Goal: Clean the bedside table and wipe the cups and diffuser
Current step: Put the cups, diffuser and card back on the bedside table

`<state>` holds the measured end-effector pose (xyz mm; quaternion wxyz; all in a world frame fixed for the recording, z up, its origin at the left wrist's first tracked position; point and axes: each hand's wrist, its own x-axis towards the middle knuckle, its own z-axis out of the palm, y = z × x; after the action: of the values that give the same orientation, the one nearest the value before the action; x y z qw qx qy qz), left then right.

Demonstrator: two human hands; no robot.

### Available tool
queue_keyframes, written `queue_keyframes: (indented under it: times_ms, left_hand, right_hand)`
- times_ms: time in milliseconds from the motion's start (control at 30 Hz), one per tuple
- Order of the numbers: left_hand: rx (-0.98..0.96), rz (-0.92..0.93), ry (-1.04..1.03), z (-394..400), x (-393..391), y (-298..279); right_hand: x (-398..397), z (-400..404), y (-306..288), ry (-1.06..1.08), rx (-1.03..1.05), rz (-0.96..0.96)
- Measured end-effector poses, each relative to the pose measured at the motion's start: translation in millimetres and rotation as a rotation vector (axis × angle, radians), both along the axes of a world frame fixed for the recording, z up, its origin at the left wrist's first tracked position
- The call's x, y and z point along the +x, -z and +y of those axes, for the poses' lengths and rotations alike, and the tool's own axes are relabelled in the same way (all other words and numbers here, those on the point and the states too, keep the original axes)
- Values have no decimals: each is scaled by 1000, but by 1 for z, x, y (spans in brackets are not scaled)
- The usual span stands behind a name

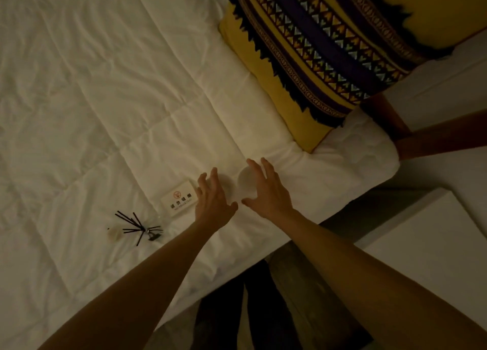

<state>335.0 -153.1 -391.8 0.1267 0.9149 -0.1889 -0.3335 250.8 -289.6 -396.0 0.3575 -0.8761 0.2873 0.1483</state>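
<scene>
We see two white cups side by side on the white duvet (92,99), near the bed's edge. The left cup (226,185) sits under the left hand (212,199), the right cup (246,182) under the right hand (266,189); what the cups hold we cannot tell in the dim light. Both hands have their fingers spread over the cups, and we cannot tell whether they touch them. Left of the cups lies a small white sign card (179,199). Further left and nearer lies the diffuser (137,230), tipped over, its black reeds fanned out. A yellow patterned cushion (316,52) lies far right. The white bedside table (434,244) stands at the right.
</scene>
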Motion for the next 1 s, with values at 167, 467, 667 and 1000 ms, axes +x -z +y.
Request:
queue_keyframes:
  times_ms: [167, 467, 667, 1000]
  left_hand:
    - [-142, 30, -132, 1, 6, 12]
    - [-248, -9, -146, 4, 10, -10]
    - [-340, 16, 75, -47, 9, -46]
    - [-466, 75, 472, -170, -81, -70]
  right_hand:
    - [4, 5, 9, 75, 38, -51]
    - [-19, 0, -11, 293, 97, -191]
    - [-60, -28, -46, 440, 37, -208]
    - [-194, -87, -64, 966, -113, -241]
